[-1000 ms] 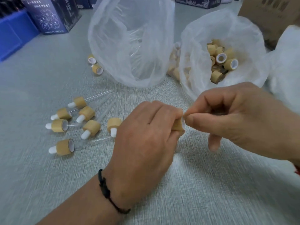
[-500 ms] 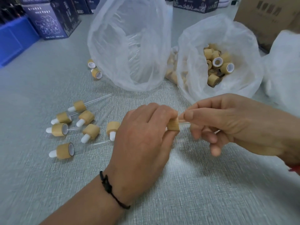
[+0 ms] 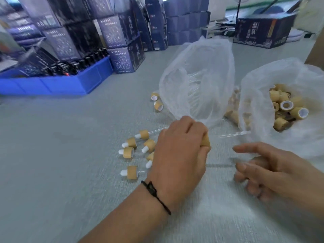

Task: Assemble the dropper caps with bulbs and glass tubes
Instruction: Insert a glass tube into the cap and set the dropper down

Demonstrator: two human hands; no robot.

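My left hand (image 3: 178,155) grips a tan dropper cap (image 3: 205,142) with a thin glass tube (image 3: 233,134) sticking out of it to the right. To the right of it, my right hand (image 3: 273,171) hangs apart from the cap with loosely curled fingers and holds nothing. Several assembled droppers (image 3: 130,151) with white bulbs lie on the grey table left of my left hand. A clear bag with glass tubes (image 3: 196,85) stands behind my left hand. Another bag with loose tan caps (image 3: 284,109) is at the right.
Two loose caps (image 3: 157,100) lie by the left side of the tube bag. A blue bin (image 3: 57,81) with dark bottles stands at the far left. Dark printed boxes (image 3: 122,41) are stacked along the back. A cardboard box edge (image 3: 315,53) shows at the right.
My right hand has let go of the tube and drawn back to the right. The tube now sticks out of the cap in my left hand. The camera has tilted up.
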